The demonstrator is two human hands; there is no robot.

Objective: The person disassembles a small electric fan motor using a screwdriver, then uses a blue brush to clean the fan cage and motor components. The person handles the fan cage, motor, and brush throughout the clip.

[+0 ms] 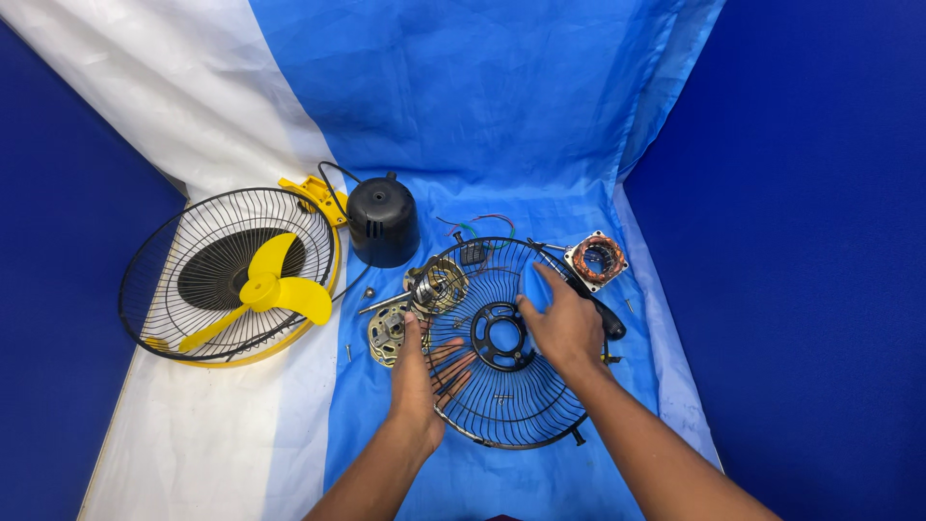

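Note:
A black wire fan guard (502, 396) lies flat on the blue cloth with a black ring (503, 337) at its centre. My left hand (417, 381) rests on the guard's left rim, fingers spread across the wires. Over the guard's right half lies my right hand (564, 323), fingers pointing up and left, touching the wires. Neither hand clearly grips anything. Just left of the guard sit a metal motor rotor with shaft (434, 287) and a round metal motor cover (388, 333).
A second wire guard (174, 251) holding a yellow fan blade (275, 287) lies at left. A black motor housing (382, 220) stands behind. A copper-wound stator (596, 259), a black-handled screwdriver (603, 316), loose wires (477, 227) and small screws (348, 352) lie around. Blue walls enclose both sides.

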